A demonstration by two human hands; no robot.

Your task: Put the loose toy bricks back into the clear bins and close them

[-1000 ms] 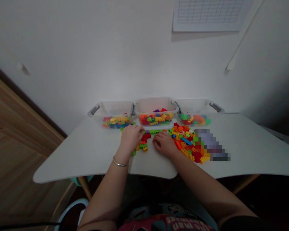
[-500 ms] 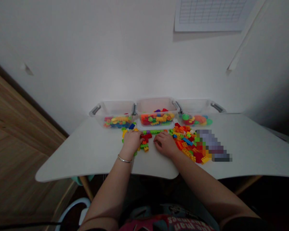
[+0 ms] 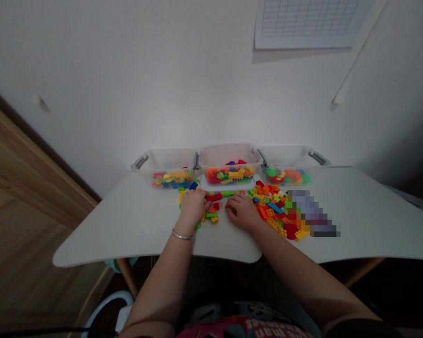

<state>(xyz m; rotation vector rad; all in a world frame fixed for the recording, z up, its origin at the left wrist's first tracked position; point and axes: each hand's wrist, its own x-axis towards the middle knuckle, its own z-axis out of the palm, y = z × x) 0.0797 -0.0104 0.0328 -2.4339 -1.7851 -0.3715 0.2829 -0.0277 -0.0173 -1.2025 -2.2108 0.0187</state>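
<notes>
My left hand is closed on a long red building brick, its fingers and thumb gripping the brick's left end. Just below lie a smaller red brick, a green brick and a yellow brick. More yellow and green pieces are partly covered by this hand. My right hand rests on the table with its fingers curled in; whatever may be inside them is hidden. Between and beyond the hands runs a row of green bricks. A loose brick pile spreads to the right hand's right.
Three clear plastic boxes stand along the wall: a left box, a middle box and a right box, each with colourful pieces inside. A blurred-out object lies beside the pile. The white table has a curved front edge.
The long red brick in my left hand has shifted slightly away from me, and the smaller red brick below it now shows separately. My right hand has hardly moved.
</notes>
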